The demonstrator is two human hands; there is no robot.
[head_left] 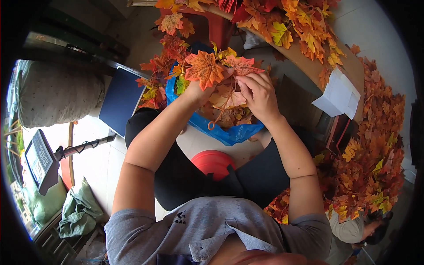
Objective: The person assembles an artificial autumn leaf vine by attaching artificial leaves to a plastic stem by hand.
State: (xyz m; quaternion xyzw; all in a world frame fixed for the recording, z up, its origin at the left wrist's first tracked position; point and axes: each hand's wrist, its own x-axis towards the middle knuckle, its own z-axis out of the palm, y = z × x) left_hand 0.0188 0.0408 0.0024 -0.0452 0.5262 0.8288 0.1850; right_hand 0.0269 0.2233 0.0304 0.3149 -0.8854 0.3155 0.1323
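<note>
Both my hands work close together over a blue plastic bag [229, 136] that holds more autumn leaves. My left hand [199, 91] is closed on an artificial maple leaf garland, its fingers partly hidden behind a large orange leaf [204, 70]. Thumb and fingers of my right hand [261, 96] pinch the garland's stem just below a pinkish-red leaf [243, 66]. From between the hands a thin brown stem [225, 107] hangs down and ends in a small curl. A string of red and yellow leaves [174, 48] lies along the bag's left side.
A brown tabletop [304, 59] at the upper right bears a leaf pile and a folded white paper [340, 95]. More leaves [375, 145] are heaped at right, near another person [353, 227]. A scale with blue platform [122, 104] and display [39, 161] stands left; a red seat [213, 161] shows between my legs.
</note>
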